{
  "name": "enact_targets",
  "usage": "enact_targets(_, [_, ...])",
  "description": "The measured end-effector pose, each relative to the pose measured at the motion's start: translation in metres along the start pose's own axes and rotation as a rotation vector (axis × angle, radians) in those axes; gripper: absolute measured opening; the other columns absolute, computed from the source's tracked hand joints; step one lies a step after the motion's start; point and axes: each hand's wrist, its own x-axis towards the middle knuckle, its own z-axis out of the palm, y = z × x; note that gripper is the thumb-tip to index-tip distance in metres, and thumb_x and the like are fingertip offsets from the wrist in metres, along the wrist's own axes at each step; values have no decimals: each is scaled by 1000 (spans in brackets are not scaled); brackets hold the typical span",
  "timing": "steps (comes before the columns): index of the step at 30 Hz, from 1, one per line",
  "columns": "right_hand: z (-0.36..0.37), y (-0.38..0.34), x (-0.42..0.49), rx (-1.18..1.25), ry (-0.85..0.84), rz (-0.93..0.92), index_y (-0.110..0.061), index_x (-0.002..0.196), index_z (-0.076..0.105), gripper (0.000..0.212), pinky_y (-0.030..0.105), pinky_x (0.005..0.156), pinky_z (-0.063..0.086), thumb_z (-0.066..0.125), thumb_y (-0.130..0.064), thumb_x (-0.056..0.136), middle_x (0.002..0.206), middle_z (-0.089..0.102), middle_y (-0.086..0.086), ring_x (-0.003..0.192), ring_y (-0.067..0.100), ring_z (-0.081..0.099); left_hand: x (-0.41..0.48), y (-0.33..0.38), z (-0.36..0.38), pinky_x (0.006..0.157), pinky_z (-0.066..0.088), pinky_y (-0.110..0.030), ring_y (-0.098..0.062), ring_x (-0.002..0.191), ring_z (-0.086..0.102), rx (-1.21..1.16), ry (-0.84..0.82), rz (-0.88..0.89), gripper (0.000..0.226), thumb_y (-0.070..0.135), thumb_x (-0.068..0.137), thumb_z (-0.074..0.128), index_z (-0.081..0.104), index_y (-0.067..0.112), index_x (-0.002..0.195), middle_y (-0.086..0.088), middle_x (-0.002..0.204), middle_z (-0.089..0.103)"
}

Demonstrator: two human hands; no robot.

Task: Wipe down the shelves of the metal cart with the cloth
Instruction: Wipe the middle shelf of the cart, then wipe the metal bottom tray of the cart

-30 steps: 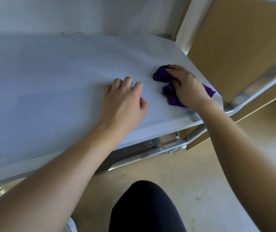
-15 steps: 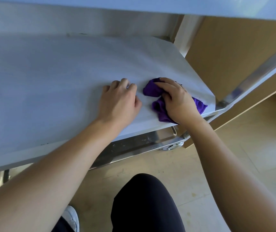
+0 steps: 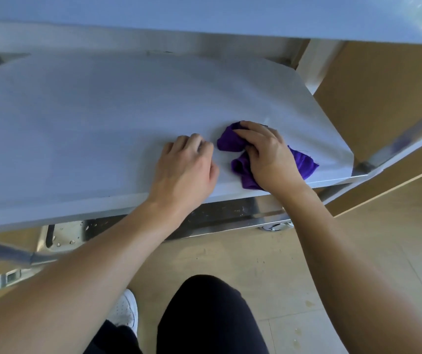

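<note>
Tan floor at lower frame, your dark knee bottom centre. Above it is the cart's middle shelf. Your left hand rests near its front lip, fingers loosely bent, empty. Just right of it, your right hand grips the bunched purple cloth, slid in from the right edge. Right end probably wiped; left stretch and upper shelf still to do.

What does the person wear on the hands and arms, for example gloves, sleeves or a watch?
Nothing that can be seen. The left hand and the right hand are bare: no gloves, and no ring, watch or bracelet shows. The left forearm and the right forearm are bare too, and no sleeve comes into view before the edge of the picture.
</note>
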Motion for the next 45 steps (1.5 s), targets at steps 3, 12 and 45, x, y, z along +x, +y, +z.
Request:
enact_targets(3, [5,-11,1,31,10,-34,-15,122,65,43,29,102,37,43,2,89,136,57,1,123,31,50,-3,-2,-7,69,46,-41,-33,79,56,18,56,-22,21,14,81,44,63,5,86,-10,85,63])
enact_targets(12, [4,-35,-7,-106,-15,126,-29,134,51,46,44,95,39,56,-40,90,126,48,13,111,41,45,-52,-39,-50,68,47,-42,-31,78,58,68,-10,33,18,14,81,46,62,9,88,-6,87,64])
enact_targets(45, [326,-237,-81,29,-371,-309,-21,138,45,44,41,100,36,50,-37,97,128,44,11,113,33,42,-314,-265,22,87,50,-43,-31,101,54,201,-456,-97,41,18,79,46,58,-1,114,-16,119,50])
